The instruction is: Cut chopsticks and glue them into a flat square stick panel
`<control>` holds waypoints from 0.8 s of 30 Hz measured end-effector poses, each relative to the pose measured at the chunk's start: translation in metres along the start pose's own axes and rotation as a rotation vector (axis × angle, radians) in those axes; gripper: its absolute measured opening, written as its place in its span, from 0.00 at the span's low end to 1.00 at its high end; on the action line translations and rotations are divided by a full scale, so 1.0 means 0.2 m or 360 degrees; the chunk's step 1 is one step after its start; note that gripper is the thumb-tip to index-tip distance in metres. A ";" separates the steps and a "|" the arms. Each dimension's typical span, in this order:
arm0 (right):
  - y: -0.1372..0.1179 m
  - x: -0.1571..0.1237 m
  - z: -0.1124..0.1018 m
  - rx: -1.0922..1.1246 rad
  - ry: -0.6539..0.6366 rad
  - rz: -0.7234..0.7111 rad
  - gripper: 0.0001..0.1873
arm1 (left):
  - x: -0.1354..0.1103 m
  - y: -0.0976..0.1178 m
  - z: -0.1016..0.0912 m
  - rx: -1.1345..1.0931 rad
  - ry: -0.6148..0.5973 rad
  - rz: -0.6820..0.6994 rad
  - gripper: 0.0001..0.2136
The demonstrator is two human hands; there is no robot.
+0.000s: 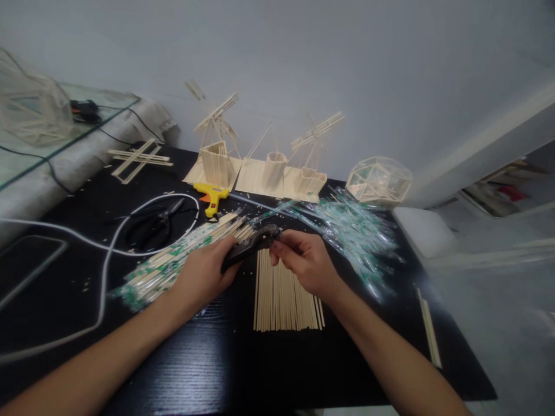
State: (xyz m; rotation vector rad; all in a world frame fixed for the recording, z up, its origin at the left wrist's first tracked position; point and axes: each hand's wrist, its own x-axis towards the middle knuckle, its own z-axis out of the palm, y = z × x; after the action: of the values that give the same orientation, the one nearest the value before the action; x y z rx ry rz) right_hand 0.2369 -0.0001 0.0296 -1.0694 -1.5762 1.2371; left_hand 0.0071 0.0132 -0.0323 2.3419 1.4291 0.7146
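Note:
My left hand [203,277] is closed round a dark pair of cutters [254,245], held just above the black table [225,370]. My right hand [303,260] is closed in a pinch right at the cutters' tip; what it pinches is too small to make out. Under both hands lies a flat row of bare wooden sticks [284,297]. A heap of sticks in green-printed wrappers [173,260] lies beside my left hand.
Empty clear wrappers [355,231] are piled at the right. A yellow glue gun [211,196], black scissors [151,225] and a white cable [104,266] lie at the left. Stick-built models [260,167] and a wire polyhedron [379,180] stand along the back wall.

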 end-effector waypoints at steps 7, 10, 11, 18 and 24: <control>0.00 0.00 -0.01 0.0359 -0.0177 0.0129 0.19 | 0.00 -0.01 -0.01 -0.0099 0.0029 0.0084 0.04; 0.00 0.01 -0.03 0.0490 -0.0338 0.0242 0.17 | 0.00 0.00 -0.02 -0.0150 0.0035 0.0134 0.05; 0.00 0.01 -0.04 0.0529 -0.0389 0.0274 0.17 | 0.00 0.00 -0.02 -0.0173 0.0021 0.0139 0.05; 0.02 0.02 -0.05 0.0626 -0.0477 0.0320 0.15 | 0.00 0.00 -0.04 -0.0267 -0.0047 0.0126 0.06; 0.03 0.01 -0.04 0.0577 -0.0485 0.0276 0.17 | 0.00 0.00 -0.04 -0.0274 -0.0040 0.0151 0.07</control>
State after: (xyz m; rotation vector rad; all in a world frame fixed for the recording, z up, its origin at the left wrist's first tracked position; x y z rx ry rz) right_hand 0.2440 0.0055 0.0260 -0.8233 -1.4208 1.7940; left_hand 0.0027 0.0136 -0.0249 2.2886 1.2016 0.7976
